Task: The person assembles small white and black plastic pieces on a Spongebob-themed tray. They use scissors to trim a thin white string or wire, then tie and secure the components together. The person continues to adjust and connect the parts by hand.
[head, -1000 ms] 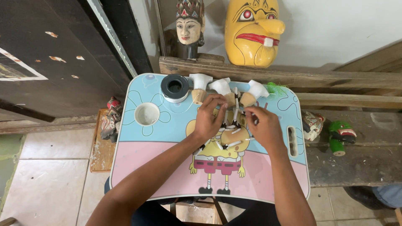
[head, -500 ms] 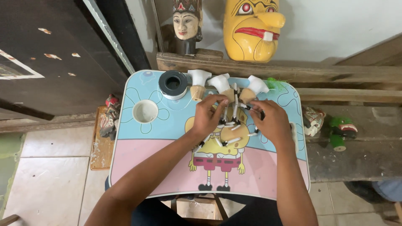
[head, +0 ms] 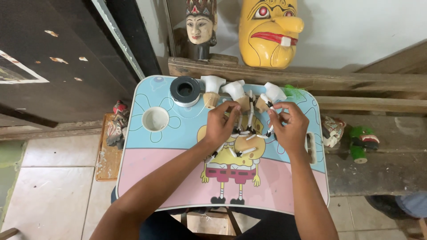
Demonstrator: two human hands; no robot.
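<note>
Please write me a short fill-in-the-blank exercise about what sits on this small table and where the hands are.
1. The roll of tape is black and ____.
2. The big mask on the wooden ledge is ____.
3. The left hand and right hand work on small ____ sticks.
4. The round cup hole lies to the ____ of both hands.

Missing words: white; yellow; white; left

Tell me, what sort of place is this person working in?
Probably a small craft workshop for carved masks and puppets. A yellow mask and a painted carved head stand on a wooden ledge, and both hands sort small white sticks beside unpainted carved pieces on a low cartoon table.
</note>
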